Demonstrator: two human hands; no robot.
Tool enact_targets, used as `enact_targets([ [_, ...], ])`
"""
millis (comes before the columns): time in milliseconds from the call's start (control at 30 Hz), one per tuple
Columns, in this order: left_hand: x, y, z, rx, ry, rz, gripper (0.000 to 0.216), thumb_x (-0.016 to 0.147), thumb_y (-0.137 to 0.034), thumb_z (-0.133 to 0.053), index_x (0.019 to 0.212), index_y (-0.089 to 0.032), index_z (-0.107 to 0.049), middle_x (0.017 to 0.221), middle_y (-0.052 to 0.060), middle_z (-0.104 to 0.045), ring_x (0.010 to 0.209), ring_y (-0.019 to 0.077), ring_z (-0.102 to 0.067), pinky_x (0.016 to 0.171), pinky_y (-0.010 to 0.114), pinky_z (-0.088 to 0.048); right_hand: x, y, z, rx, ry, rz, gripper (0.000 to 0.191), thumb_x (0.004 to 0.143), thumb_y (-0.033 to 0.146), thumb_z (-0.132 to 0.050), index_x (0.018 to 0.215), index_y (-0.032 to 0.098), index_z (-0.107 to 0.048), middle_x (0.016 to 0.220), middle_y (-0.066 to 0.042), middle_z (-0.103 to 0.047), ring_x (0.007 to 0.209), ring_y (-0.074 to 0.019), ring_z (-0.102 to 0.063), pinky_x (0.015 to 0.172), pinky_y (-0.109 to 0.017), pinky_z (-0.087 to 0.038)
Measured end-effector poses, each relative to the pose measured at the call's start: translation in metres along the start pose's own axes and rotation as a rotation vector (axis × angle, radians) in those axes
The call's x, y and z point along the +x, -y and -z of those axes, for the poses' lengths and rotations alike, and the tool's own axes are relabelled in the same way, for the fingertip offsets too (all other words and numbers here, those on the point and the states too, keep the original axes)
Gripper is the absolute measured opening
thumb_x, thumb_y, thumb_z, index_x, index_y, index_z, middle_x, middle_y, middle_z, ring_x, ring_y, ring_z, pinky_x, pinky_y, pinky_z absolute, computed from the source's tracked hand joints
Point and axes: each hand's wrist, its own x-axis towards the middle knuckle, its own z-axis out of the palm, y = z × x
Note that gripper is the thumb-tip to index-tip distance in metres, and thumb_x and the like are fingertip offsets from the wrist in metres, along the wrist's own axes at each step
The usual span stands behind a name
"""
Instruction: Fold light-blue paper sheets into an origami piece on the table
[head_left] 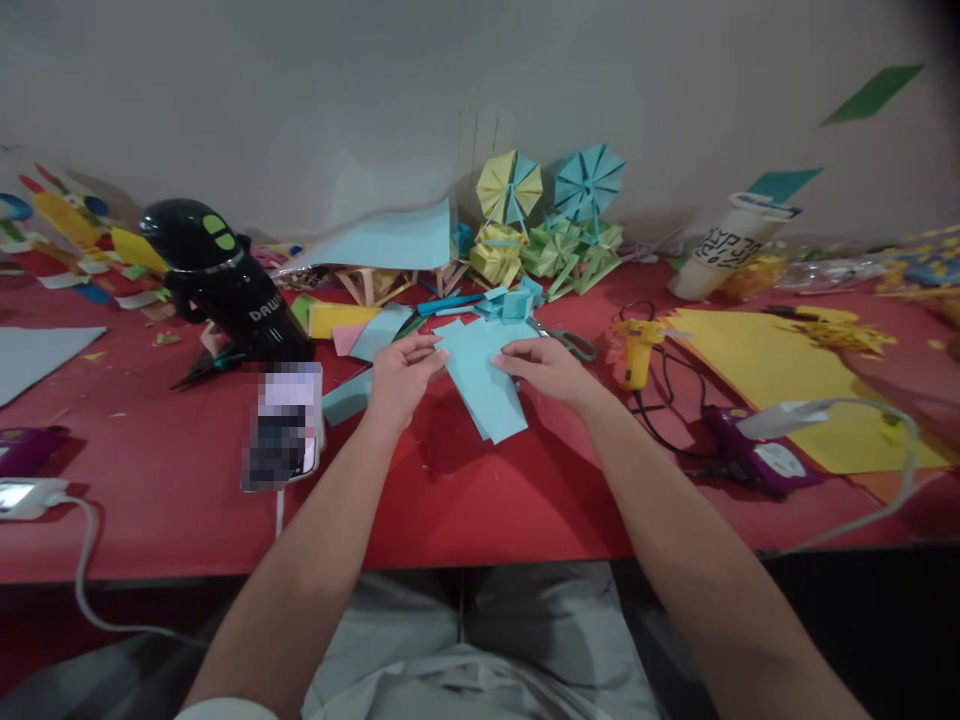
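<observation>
Light-blue paper strips overlap in front of me, fanned slightly apart at their lower ends. My left hand pinches their upper left edge between thumb and fingers. At the right edge, my right hand is closed on the same paper, thumb near the middle of the strips. Just behind lies a pile of small folded blue paper pieces. A pair of scissors rests beyond my right hand, its blades partly hidden. Another blue paper strip lies beside my left wrist.
On the red table, a phone and black bottle stand left. A yellow glue gun, purple power strip, yellow sheets and cup are right. Folded paper wheels stand behind.
</observation>
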Motion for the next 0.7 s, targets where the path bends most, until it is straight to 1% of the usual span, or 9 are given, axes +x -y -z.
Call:
enact_targets([
  [67, 0.0003, -0.0008, 0.0, -0.004, -0.008, 0.003, 0.035, 0.055, -0.028, -0.084, 0.085, -0.014, -0.072, 0.071, 0.002, -0.067, 0.072, 0.0154, -0.065, 0.079, 0.035, -0.057, -0.0013, 0.0019, 0.0005, -0.031, 0.014, -0.007, 0.048, 0.067, 0.062, -0.07, 0.061, 0.018, -0.054, 0.059, 0.003, -0.045, 0.058, -0.0098, -0.041, 0.055, -0.026, -0.036],
  [233, 0.0005, -0.0035, -0.0003, -0.039, -0.031, 0.005, 0.034, 0.054, -0.025, -0.083, 0.084, -0.014, -0.071, 0.07, 0.001, -0.067, 0.072, 0.0154, -0.066, 0.079, 0.036, -0.057, -0.0037, 0.0057, -0.0012, -0.167, -0.072, 0.009, 0.059, 0.072, 0.065, -0.065, 0.049, 0.021, -0.034, 0.05, 0.005, -0.028, 0.05, -0.0074, -0.025, 0.047, -0.027, -0.021],
  [300, 0.0015, -0.0037, 0.0007, -0.041, -0.041, 0.003, 0.034, 0.055, -0.025, -0.083, 0.085, -0.014, -0.071, 0.072, 0.002, -0.068, 0.074, 0.0164, -0.067, 0.081, 0.036, -0.057, -0.0037, 0.0055, -0.0011, -0.175, -0.076, 0.024, 0.059, 0.074, 0.065, -0.064, 0.049, 0.021, -0.034, 0.05, 0.005, -0.028, 0.05, -0.0077, -0.025, 0.047, -0.027, -0.021],
  [400, 0.0041, -0.003, 0.0035, -0.041, -0.047, -0.009, 0.036, 0.056, -0.027, -0.083, 0.087, -0.014, -0.071, 0.075, 0.003, -0.07, 0.077, 0.0174, -0.068, 0.082, 0.036, -0.056, -0.0027, 0.0039, 0.0003, -0.127, -0.008, 0.043, 0.05, 0.073, 0.063, -0.064, 0.057, 0.019, -0.048, 0.056, 0.003, -0.04, 0.055, -0.0092, -0.035, 0.052, -0.026, -0.03],
  [467, 0.0058, -0.0027, 0.0054, -0.044, -0.053, -0.017, 0.037, 0.055, -0.028, -0.084, 0.087, -0.015, -0.071, 0.074, 0.003, -0.07, 0.076, 0.0167, -0.067, 0.081, 0.035, -0.056, -0.002, 0.0026, 0.0013, -0.105, 0.03, 0.047, 0.046, 0.073, 0.063, -0.064, 0.064, 0.019, -0.052, 0.061, 0.002, -0.046, 0.058, -0.0104, -0.04, 0.055, -0.027, -0.034],
  [533, 0.007, -0.0027, 0.0068, -0.05, -0.061, -0.021, 0.037, 0.054, -0.028, -0.084, 0.086, -0.014, -0.071, 0.072, 0.002, -0.07, 0.073, 0.0156, -0.067, 0.079, 0.034, -0.057, -0.0016, 0.0015, 0.0018, -0.134, 0.028, 0.053, 0.046, 0.075, 0.063, -0.061, 0.063, 0.02, -0.049, 0.06, 0.002, -0.043, 0.058, -0.0103, -0.039, 0.055, -0.027, -0.032],
  [633, 0.0077, -0.0032, 0.0083, -0.058, -0.066, -0.019, 0.038, 0.054, -0.028, -0.084, 0.087, -0.014, -0.071, 0.07, 0.001, -0.069, 0.072, 0.0147, -0.066, 0.078, 0.033, -0.057, -0.0013, 0.0004, 0.0017, -0.239, -0.03, 0.065, 0.054, 0.08, 0.064, -0.055, 0.055, 0.021, -0.036, 0.054, 0.005, -0.03, 0.053, -0.0089, -0.028, 0.051, -0.028, -0.024],
  [700, 0.0077, -0.0038, 0.0088, -0.058, -0.069, -0.017, 0.039, 0.054, -0.027, -0.084, 0.088, -0.014, -0.07, 0.071, 0.001, -0.069, 0.073, 0.015, -0.066, 0.079, 0.033, -0.056, -0.0013, -0.0002, 0.002, -0.277, -0.05, 0.078, 0.057, 0.081, 0.066, -0.053, 0.053, 0.022, -0.032, 0.054, 0.005, -0.026, 0.052, -0.0088, -0.025, 0.051, -0.028, -0.021],
])
